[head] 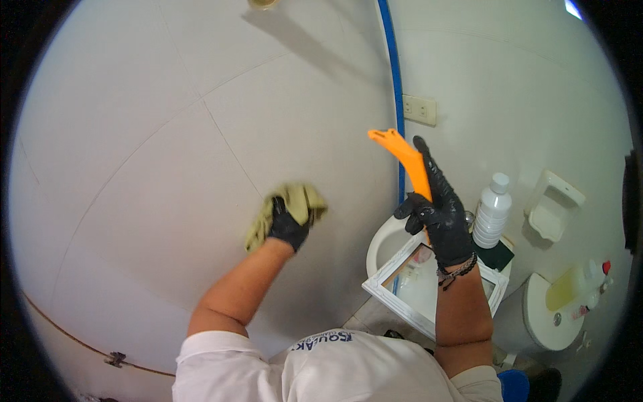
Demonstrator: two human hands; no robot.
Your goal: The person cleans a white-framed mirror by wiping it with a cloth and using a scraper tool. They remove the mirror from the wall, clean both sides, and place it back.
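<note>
My left hand (290, 227), in a black glove, presses a yellow-green cloth (301, 198) against the white tiled wall (166, 201). My right hand (442, 216), also black-gloved and wet-looking, holds an orange plastic tool (409, 158); its kind cannot be told. The tool's broad end points up and left, near a blue vertical strip (395, 75) in the wall corner. Below my right hand, a white-framed mirror (402, 309) lies tilted over the white washbasin (374, 251), partly hidden by my forearm.
A white bottle (492, 211) stands on a dark green pad (496, 256) beside the basin. A wall outlet (420, 110) and a ceramic soap holder (552, 206) are on the right wall. The toilet tank lid (542, 321) holds a bottle of yellow liquid (563, 290) and other bottles.
</note>
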